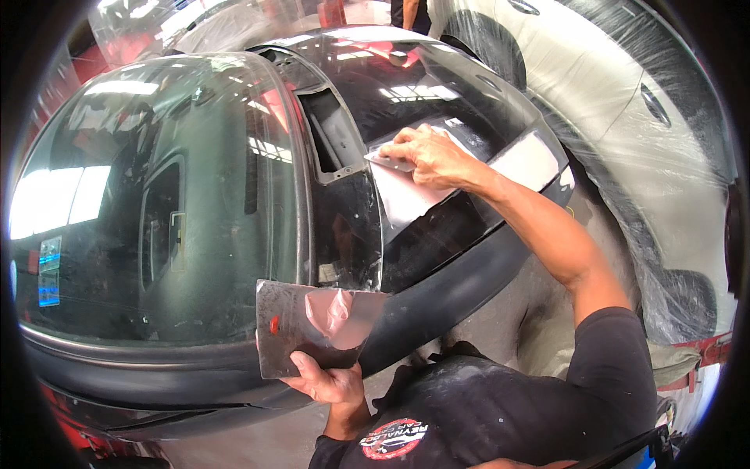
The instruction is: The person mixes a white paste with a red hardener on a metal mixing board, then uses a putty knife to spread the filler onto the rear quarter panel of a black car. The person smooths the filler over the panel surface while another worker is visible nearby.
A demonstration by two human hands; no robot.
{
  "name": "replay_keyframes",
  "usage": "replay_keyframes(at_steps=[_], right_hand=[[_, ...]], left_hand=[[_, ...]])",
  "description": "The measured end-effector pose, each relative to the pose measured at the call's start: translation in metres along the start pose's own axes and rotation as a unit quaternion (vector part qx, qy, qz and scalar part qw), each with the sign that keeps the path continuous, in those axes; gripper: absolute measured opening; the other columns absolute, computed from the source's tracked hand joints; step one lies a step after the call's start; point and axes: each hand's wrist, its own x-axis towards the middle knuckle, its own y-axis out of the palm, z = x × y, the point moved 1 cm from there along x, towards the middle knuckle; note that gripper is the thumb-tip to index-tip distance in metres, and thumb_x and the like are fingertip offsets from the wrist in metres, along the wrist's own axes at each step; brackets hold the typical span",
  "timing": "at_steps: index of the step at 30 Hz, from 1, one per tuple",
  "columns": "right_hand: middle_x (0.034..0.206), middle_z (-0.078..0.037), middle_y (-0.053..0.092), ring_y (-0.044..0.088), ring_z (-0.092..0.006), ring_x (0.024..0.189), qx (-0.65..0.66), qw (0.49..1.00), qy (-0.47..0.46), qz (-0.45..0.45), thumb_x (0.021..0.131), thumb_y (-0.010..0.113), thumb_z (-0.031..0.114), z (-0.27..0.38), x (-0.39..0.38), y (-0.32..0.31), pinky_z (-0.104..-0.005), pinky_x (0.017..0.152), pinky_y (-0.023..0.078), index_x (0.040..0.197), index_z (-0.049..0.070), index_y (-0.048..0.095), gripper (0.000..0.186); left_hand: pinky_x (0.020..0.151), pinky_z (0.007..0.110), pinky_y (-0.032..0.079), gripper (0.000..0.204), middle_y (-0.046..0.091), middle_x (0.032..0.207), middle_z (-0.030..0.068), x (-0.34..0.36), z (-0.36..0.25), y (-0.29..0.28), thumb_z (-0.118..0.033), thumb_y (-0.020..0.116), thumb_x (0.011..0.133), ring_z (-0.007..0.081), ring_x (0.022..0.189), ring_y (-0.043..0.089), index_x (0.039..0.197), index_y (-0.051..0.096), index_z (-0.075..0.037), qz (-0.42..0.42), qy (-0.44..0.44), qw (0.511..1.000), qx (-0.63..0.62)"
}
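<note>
My left hand (326, 381) holds a flat, dark metallic mixing board (285, 309) by its near edge, thumb on top, beside the lower corner of the car's glass. A lump of pink body filler (331, 311) and a small red dab (274, 324) lie on the board. Farther out, my right hand (439, 159) grips a thin, light spreader (381, 160) with bent fingers. Its blade is at a pale pink filler patch (402, 194) on the black car panel (426, 252). My hand hides part of the patch. Another pale patch (530, 162) covers the panel farther right.
Large curved glass (223, 301) fills the left side. An oblong opening (330, 133) is cut beside it. To the right stands a light car (605, 148) under clear plastic film. Part of another person (410, 12) shows at the top.
</note>
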Motion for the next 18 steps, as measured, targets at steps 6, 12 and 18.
replay_keyframes(at_steps=[6,12,18], right_hand=[[0.123,-0.007,0.06,0.05,-0.0295,0.123,0.003,0.998,-0.065,-0.007,0.075,0.065,0.003,0.044,-0.073,-0.005,-0.0492,0.105,0.037,0.126,0.019,0.066,0.053],[0.129,-0.008,0.057,0.047,-0.0325,0.127,-0.009,0.996,-0.082,-0.024,0.065,0.068,-0.001,0.063,-0.114,-0.004,-0.0506,0.103,0.038,0.129,0.016,0.063,0.067],[0.127,-0.008,0.06,0.053,-0.0297,0.12,-0.017,0.998,-0.056,-0.025,0.062,0.064,-0.004,0.043,-0.114,-0.049,-0.0457,0.1,0.04,0.128,0.019,0.066,0.07]], left_hand=[[0.114,0.048,0.033,0.051,0.041,0.146,0.0205,0.002,-0.001,0.002,-0.026,0.049,0.102,0.0327,0.135,0.042,0.143,0.038,0.003,0.002,-0.013,1.0,-0.009],[0.115,0.048,0.033,0.052,0.041,0.147,0.0197,0.001,0.0,0.003,-0.025,0.05,0.102,0.0329,0.136,0.042,0.144,0.037,0.002,-0.016,-0.027,0.999,-0.014],[0.115,0.048,0.033,0.053,0.04,0.148,0.0198,0.002,0.003,-0.002,-0.026,0.05,0.102,0.0326,0.137,0.041,0.145,0.037,0.002,-0.013,-0.001,1.0,-0.021]])
